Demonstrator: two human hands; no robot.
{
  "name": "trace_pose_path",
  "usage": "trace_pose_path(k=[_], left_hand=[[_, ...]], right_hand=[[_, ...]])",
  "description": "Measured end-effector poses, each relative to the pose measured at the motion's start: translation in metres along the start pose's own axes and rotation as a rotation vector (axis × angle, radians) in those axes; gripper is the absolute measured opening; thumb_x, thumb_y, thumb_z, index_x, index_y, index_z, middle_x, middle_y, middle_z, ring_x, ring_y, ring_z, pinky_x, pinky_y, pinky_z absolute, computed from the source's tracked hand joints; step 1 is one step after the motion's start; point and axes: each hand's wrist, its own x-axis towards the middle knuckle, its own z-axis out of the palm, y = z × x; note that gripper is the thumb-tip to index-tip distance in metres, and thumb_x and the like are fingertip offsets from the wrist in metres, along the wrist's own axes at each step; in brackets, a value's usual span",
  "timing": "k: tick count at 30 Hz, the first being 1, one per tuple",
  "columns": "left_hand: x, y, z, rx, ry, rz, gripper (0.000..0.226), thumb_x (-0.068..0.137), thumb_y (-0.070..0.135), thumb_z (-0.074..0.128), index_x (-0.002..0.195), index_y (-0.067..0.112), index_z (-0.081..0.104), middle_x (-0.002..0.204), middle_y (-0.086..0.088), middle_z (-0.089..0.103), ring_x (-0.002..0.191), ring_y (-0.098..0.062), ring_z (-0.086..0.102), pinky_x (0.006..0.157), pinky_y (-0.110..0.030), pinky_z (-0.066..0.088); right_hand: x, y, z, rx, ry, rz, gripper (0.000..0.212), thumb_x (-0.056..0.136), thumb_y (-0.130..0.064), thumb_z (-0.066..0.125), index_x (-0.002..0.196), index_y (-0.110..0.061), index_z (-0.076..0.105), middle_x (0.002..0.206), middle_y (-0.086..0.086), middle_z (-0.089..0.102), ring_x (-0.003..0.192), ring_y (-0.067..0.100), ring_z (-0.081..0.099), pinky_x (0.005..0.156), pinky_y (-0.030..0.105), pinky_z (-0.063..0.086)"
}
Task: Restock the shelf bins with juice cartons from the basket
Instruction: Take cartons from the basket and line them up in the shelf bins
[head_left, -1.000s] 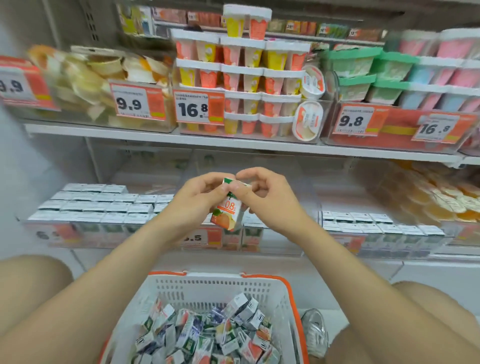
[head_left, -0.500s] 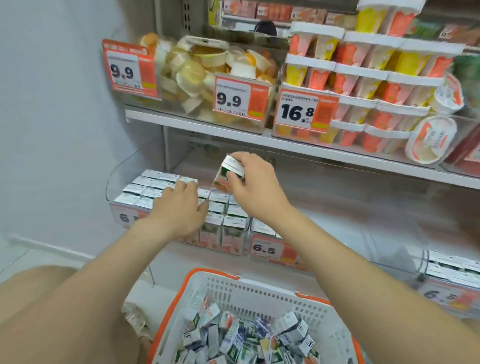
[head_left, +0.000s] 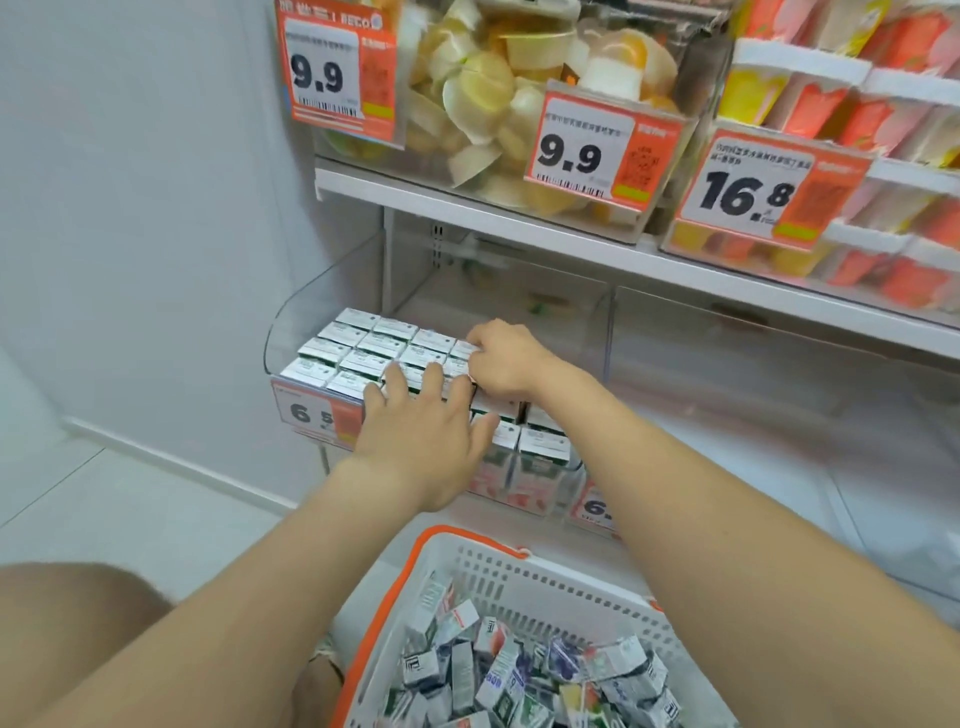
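Dozens of loose cartons (head_left: 524, 675) lie jumbled in the basket (head_left: 545, 582) nearest you, so by my reading the restock has plenty left to run. Just beyond the basket rim, your left hand (head_left: 421, 436) lies flat with its fingers spread and straight, resting on the tops of the front cartons and holding nothing. A little farther in, your right hand (head_left: 501, 358) has its fingers curled down onto one juice carton (head_left: 464, 349) at the right end of the packed rows (head_left: 374, 343). That carton is mostly hidden under your knuckles, and I cannot tell whether it is fully seated or only part way down. Both hands work inside the left bin (head_left: 296, 317), the clear one with the 6.5 price tag (head_left: 311, 413) on its front, and the step in hand looks like the placing of a single carton while the other hand steadies its neighbours. Your next move calls for pressing that carton level with the rest, letting go, and reaching back to the basket for another. To the right, the neighbouring cartons (head_left: 543, 448) sit lower and fill only the front of their bin, with bare space behind, so that is likely where later cartons belong. Farthest off, the upper shelf (head_left: 519, 228) carries the jelly cups (head_left: 483, 88) and plays no part in this job.
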Motion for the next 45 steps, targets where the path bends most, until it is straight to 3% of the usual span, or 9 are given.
trace_pose_path(k=[6,11,18,24,28,30,34,37,45], left_hand=[[-0.022,0.000,-0.007,-0.013,0.114,0.041,0.058,0.099,0.064,0.030,0.128,0.016,0.046,0.133,-0.008,0.048,0.129,-0.036,0.045,0.102,-0.055,0.043],[-0.050,0.008,0.001,-0.058,0.262,0.162,0.036,0.084,0.043,0.035,0.099,0.014,0.048,0.099,-0.013,0.058,0.093,-0.037,0.053,0.071,-0.043,0.044],[-0.080,0.039,0.082,0.070,-0.511,0.284,0.024,0.104,0.023,0.048,0.121,0.016,0.062,0.123,-0.010,0.064,0.108,-0.032,0.063,0.083,-0.040,0.053],[-0.081,0.032,0.148,0.131,-0.725,0.230,0.035,0.099,-0.003,0.044,0.128,0.008,0.059,0.125,-0.015,0.059,0.087,-0.029,0.055,0.069,-0.035,0.045],[-0.086,0.024,0.187,0.165,-0.673,0.124,0.036,0.098,-0.008,0.048,0.131,0.003,0.054,0.123,-0.016,0.059,0.103,-0.033,0.066,0.074,-0.036,0.048],[-0.087,0.026,0.204,0.222,-0.633,0.098,0.038,0.099,-0.007,0.050,0.135,0.005,0.053,0.130,-0.015,0.060,0.116,-0.033,0.066,0.082,-0.037,0.052],[-0.085,0.035,0.238,0.311,-0.558,0.117,0.036,0.101,-0.001,0.052,0.136,0.008,0.052,0.133,-0.013,0.059,0.125,-0.029,0.059,0.074,-0.031,0.049],[-0.087,0.036,0.269,0.285,-0.548,0.063,0.053,0.096,0.005,0.059,0.144,0.001,0.038,0.142,-0.021,0.053,0.128,-0.034,0.056,0.096,-0.037,0.053],[-0.086,0.039,0.288,0.268,-0.469,0.010,0.047,0.097,0.002,0.059,0.142,0.006,0.047,0.145,-0.017,0.048,0.131,-0.035,0.054,0.099,-0.041,0.055]], right_hand=[[-0.061,-0.013,-0.002,0.047,0.349,-0.192,0.040,0.092,-0.004,0.048,0.129,-0.008,0.062,0.121,0.015,0.065,0.113,0.035,0.060,0.092,0.043,0.051],[-0.166,-0.007,0.018,0.009,0.669,-0.408,0.021,0.081,-0.024,0.042,0.085,-0.016,0.060,0.074,0.003,0.065,0.065,0.036,0.059,0.053,0.039,0.046],[-0.215,0.050,0.094,-0.226,-0.153,-0.162,0.019,0.091,-0.015,0.050,0.073,-0.011,0.055,0.066,0.009,0.048,0.058,0.031,0.047,0.053,0.033,0.037],[-0.215,0.123,0.175,-0.166,-0.663,0.044,0.032,0.095,-0.003,0.045,0.066,-0.013,0.040,0.065,0.006,0.038,0.061,0.024,0.034,0.059,0.038,0.035],[-0.208,0.148,0.222,-0.099,-0.573,0.153,0.026,0.096,0.002,0.045,0.073,-0.007,0.053,0.070,0.008,0.053,0.065,0.027,0.053,0.063,0.037,0.047],[-0.200,0.155,0.244,-0.050,-0.512,0.166,0.020,0.096,0.003,0.046,0.102,-0.004,0.064,0.094,0.015,0.066,0.086,0.032,0.065,0.074,0.040,0.054],[-0.187,0.154,0.285,0.090,-0.448,0.140,0.074,0.096,0.008,0.048,0.163,-0.020,0.033,0.160,0.014,0.046,0.142,0.035,0.049,0.114,0.046,0.045],[-0.183,0.147,0.312,0.070,-0.518,0.064,0.093,0.090,0.012,0.055,0.168,-0.022,0.017,0.174,0.010,0.015,0.160,0.031,0.017,0.126,0.050,0.029],[-0.190,0.143,0.328,-0.381,-0.394,-0.194,0.058,0.091,0.001,0.066,0.144,-0.014,0.046,0.153,0.021,0.027,0.146,0.043,0.023,0.109,0.056,0.039]])
